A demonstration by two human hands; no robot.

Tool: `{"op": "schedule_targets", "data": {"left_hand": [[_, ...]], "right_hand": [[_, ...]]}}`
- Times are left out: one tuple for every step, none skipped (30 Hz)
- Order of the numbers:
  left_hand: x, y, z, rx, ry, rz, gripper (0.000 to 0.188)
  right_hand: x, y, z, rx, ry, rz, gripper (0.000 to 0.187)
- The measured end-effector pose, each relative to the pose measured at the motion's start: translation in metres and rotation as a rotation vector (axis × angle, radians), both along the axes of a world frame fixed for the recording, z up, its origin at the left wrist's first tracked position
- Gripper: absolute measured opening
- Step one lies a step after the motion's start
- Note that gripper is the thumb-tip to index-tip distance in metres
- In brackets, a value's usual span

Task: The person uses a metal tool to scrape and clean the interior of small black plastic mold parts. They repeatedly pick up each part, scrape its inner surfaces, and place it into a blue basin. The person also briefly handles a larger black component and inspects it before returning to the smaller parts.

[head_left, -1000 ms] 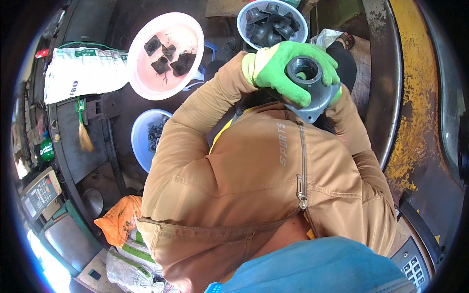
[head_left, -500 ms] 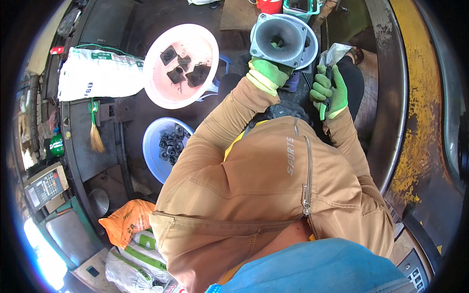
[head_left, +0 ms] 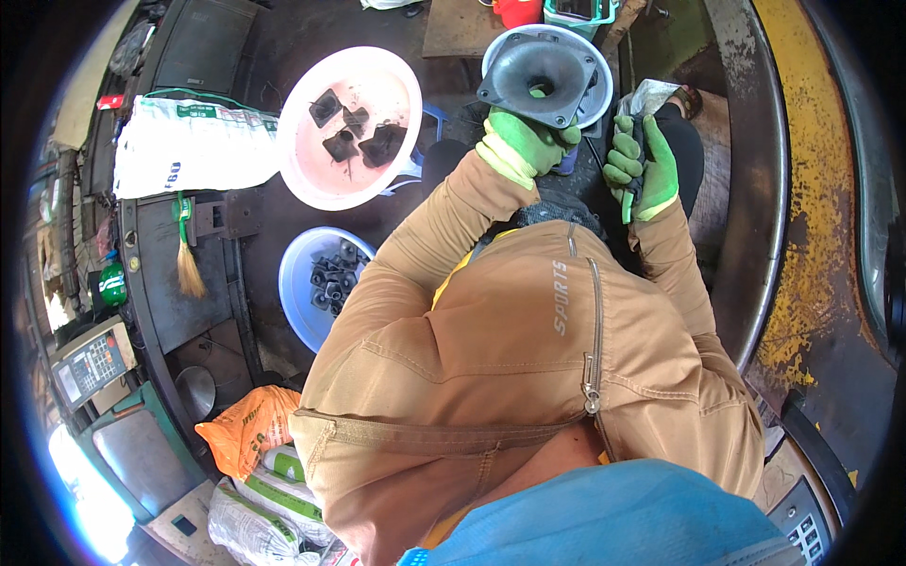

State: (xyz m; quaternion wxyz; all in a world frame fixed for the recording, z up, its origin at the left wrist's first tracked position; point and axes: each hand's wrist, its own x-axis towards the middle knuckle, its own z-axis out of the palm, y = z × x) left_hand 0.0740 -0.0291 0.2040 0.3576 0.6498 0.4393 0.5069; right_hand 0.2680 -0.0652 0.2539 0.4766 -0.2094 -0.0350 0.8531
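My left hand (head_left: 530,143), in a green glove, grips the near edge of a dark grey plastic speaker horn (head_left: 510,77). The horn has a square flange with holes at its corners and a round opening in the middle. Its wide mouth is turned up toward me, over a pale round basin (head_left: 604,106). To the right, my gloved right hand (head_left: 653,174) is closed around a slim dark tool (head_left: 634,151) with a green end sticking out below. The fingers hide most of this tool, so its exact kind does not show. The two hands are apart.
A large pink-and-white basin (head_left: 300,90) on a blue stool holds several dark horn pieces. Nearer, a blue-white basin (head_left: 294,307) contains many small dark parts. A white sack (head_left: 193,151) lies far left. Along my right runs a worn yellow machine panel (head_left: 812,217).
The horn has tipped in my left hand, its mouth now seen more slantwise and its flange turned. My right hand keeps its hold, with only a slight shift.
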Motion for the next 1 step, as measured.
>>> {"op": "schedule_targets", "data": {"left_hand": [[-0.0004, 0.0005, 0.0003, 0.002, 0.0, 0.001, 0.028]], "right_hand": [[-0.0005, 0.001, 0.0, 0.01, 0.017, 0.01, 0.035]]}}
